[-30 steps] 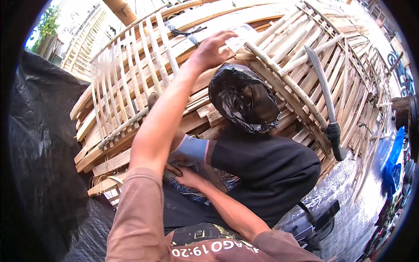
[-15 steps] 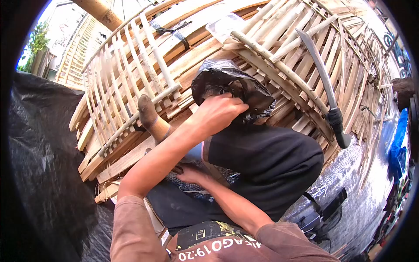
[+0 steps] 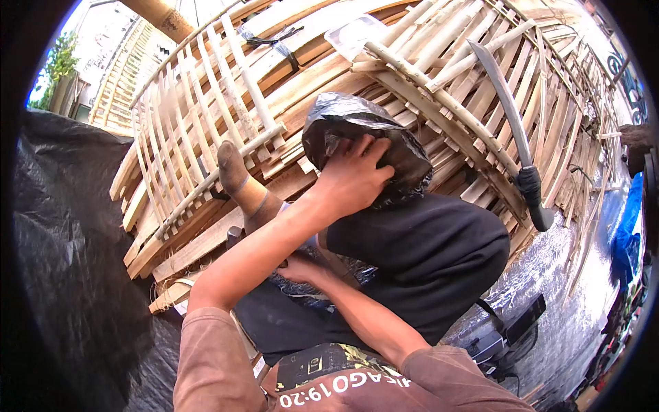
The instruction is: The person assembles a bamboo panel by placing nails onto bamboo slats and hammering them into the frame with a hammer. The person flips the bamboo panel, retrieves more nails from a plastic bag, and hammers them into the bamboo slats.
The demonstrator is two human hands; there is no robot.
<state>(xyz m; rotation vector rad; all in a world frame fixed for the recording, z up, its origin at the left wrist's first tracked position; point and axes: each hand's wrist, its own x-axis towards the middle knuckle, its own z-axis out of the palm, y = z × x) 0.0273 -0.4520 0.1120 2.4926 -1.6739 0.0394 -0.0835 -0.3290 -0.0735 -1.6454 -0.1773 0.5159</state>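
My left hand [image 3: 353,175] is at the mouth of a black plastic bag [image 3: 357,105], its fingers apart and bent over the opening; their tips are partly hidden inside. The bag stands by my bent knee, and its contents are too dark to tell. My right hand [image 3: 300,269] is low in my lap, partly behind my left forearm. It is closed round a dark tool, most of which is hidden. The dark end [image 3: 235,235] showing beyond the forearm seems to belong to it.
A slatted wooden frame [image 3: 257,141] lies on stacked planks [image 3: 195,257] at left. A curved blade with a black handle [image 3: 528,185] rests on slatted panels at right. Behind the bag sits a clear plastic container [image 3: 353,38]. My socked foot [image 3: 233,168] rests beside the frame.
My left hand has come down from near the clear container to the bag's mouth, and its fingers have since spread. The right hand has stayed low. The view has shifted slightly.
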